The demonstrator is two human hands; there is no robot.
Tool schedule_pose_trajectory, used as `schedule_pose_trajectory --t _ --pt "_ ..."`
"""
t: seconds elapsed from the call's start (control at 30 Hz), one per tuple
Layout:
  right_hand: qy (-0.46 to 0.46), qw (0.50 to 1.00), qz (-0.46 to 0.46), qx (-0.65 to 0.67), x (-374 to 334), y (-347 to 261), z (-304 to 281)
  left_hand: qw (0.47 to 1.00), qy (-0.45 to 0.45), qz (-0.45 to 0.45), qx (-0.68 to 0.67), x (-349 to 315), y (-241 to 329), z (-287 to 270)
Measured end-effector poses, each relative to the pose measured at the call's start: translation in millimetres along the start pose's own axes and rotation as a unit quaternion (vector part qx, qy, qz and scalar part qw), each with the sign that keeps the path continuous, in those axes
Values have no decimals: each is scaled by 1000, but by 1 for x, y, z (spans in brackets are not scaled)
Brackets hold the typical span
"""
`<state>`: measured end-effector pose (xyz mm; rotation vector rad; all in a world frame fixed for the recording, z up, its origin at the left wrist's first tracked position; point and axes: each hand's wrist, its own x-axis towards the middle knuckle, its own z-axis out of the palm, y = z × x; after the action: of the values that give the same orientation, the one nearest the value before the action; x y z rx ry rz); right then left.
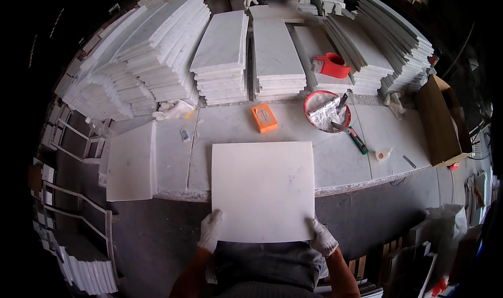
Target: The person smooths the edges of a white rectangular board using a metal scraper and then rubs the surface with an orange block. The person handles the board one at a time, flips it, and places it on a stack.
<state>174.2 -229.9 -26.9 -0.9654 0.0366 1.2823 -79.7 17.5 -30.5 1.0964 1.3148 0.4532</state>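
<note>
A square white marble tile (262, 190) lies flat in front of me, its far part over the worktable's near edge and its near part by my lap. White knit gloves cover both hands. My left hand (210, 232) grips the tile's left edge near the near corner, thumb on top. On the opposite edge my right hand (324, 238) holds it the same way. The fingers under the tile are hidden. Beyond it on the table stand an orange box (264, 118) and a red-rimmed tub (307, 109) of white paste. A green-handled putty knife (358, 141) leans against the tub.
Stacked marble slabs (222, 41) line the table's far side, with a red tape dispenser (335, 66) on one. More tiles (128, 167) lie at left, near a crumpled glove (174, 110). A cardboard box (443, 125) stands right. Another person's gloved hand (250, 1) shows far back.
</note>
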Motion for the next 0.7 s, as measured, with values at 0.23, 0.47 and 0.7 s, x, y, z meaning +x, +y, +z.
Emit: schedule_pose_trajectory --t 0.23,0.47,0.7 --pt "-83 988 122 46 -42 17 -67 1000 -25 -13 -13 -2 6 -2" --pt "-26 999 27 6 -23 -13 -34 998 -54 -14 -22 -3 7 -8" --pt "10 1000 -14 15 30 21 -26 990 -122 -26 -65 0 1 -24"
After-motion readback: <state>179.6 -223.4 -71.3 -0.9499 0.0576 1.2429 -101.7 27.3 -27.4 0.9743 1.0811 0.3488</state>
